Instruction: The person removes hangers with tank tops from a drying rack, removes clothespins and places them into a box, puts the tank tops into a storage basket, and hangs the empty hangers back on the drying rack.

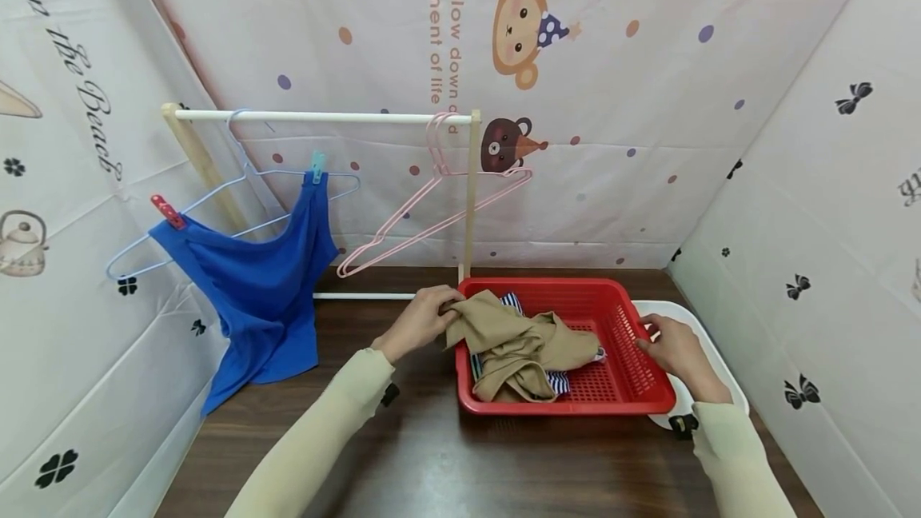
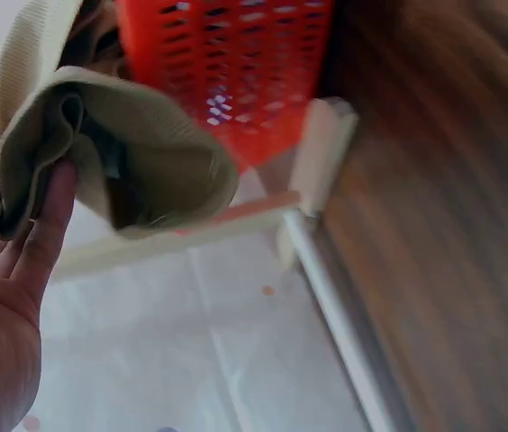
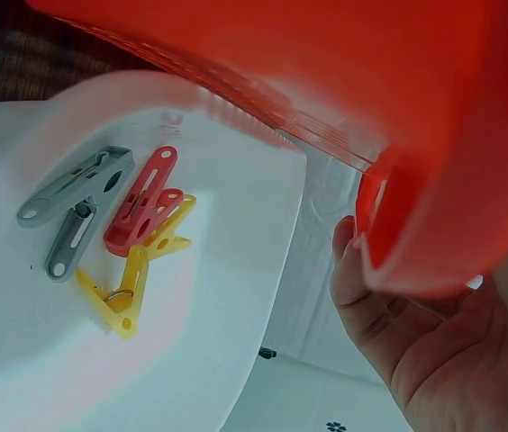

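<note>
My left hand (image 1: 422, 318) pinches one end of a tan garment (image 1: 524, 342), whose rest lies crumpled in the red plastic basket (image 1: 612, 406). In the left wrist view, a tube-like opening of the tan garment (image 2: 168, 162) hangs beside the fingers; whether it is a leg or a sleeve I cannot tell. Navy-and-white striped cloth (image 1: 558, 382) peeks out beneath it. My right hand (image 1: 676, 348) grips the basket's right rim, with its thumb and fingers curled around the edge in the right wrist view.
A wooden rack's white rail (image 1: 324, 117) carries a blue hanger (image 1: 269, 173) with blue cloth (image 1: 277, 278) clipped on, and pink hangers (image 1: 403, 218). Right of the basket, a white tray (image 1: 719, 366) holds grey (image 3: 78, 202), red (image 3: 143, 198) and yellow (image 3: 119, 297) clothespins.
</note>
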A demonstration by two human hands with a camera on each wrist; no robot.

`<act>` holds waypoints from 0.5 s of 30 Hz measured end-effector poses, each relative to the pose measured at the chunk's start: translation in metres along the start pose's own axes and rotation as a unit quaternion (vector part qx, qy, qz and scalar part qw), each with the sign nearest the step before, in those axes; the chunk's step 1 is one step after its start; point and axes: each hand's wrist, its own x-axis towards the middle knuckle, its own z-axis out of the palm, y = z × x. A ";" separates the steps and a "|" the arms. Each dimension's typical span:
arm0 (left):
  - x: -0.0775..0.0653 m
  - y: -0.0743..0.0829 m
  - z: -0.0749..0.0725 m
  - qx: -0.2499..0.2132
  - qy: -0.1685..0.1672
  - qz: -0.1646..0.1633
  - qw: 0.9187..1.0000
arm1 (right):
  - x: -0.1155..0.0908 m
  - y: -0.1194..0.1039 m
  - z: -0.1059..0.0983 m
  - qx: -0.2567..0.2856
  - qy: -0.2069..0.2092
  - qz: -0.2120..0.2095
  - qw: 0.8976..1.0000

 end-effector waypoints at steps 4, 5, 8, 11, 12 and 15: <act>0.018 0.016 0.002 -0.010 0.004 0.031 0.999 | 0.000 0.000 0.000 -0.002 0.006 -0.007 1.000; 0.022 0.020 0.003 -0.012 0.004 0.037 0.999 | 0.000 0.000 0.000 -0.002 0.007 -0.007 1.000; 0.034 0.032 0.010 -0.007 0.005 0.059 0.998 | 0.001 0.001 0.001 -0.002 0.007 -0.008 1.000; 0.043 0.043 0.018 0.003 0.004 0.077 0.997 | 0.001 0.001 0.001 -0.001 0.005 -0.005 1.000; 0.045 0.046 0.021 0.006 0.000 0.082 0.997 | 0.001 0.001 0.001 0.000 0.005 -0.004 1.000; 0.046 0.052 0.032 0.020 -0.029 0.086 0.996 | 0.001 0.001 0.001 0.004 0.003 0.001 1.000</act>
